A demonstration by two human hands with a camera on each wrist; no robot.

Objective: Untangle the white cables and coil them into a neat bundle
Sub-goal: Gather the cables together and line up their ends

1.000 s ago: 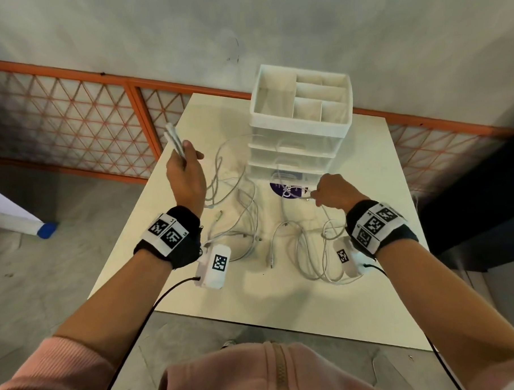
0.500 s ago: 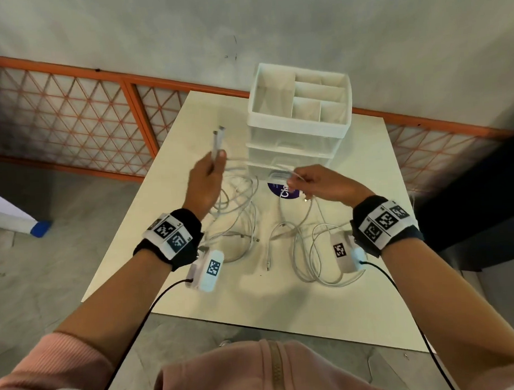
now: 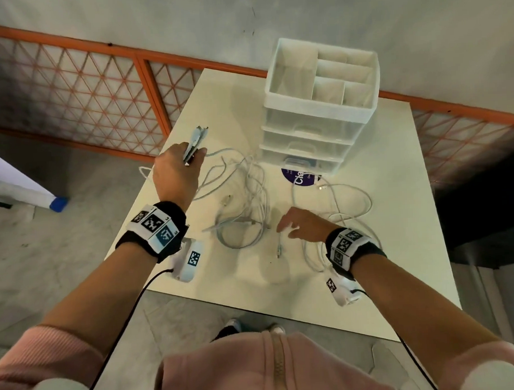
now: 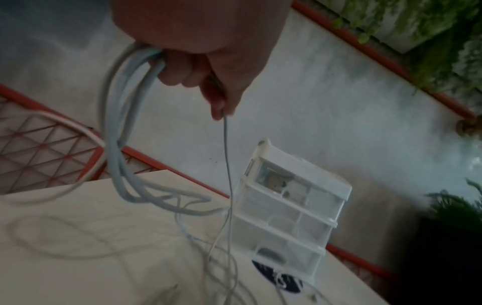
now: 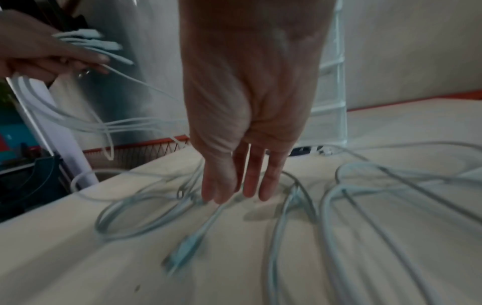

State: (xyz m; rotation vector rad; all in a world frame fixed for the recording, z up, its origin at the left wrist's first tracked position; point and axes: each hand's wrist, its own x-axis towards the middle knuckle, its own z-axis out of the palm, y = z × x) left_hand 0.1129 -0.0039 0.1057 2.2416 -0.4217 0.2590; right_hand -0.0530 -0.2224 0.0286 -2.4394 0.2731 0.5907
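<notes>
White cables (image 3: 250,201) lie in loose tangle across middle of table (image 3: 400,262), loops spreading right toward sticker; left hand (image 3: 175,172) raised over table's left side, fingers curled round bunch of cable ends (image 3: 196,140), strands trailing down to pile; right hand (image 3: 302,225) hovers low with fingers straight, relaxed, tips seemingly just above one plug lead (image 5: 193,239), blur hides contact; drawer organiser (image 3: 319,109) stands behind

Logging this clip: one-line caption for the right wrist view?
Right hand, fingers straight, reaches down toward loose white cables on the table; left hand grips gathered cable ends.
</notes>
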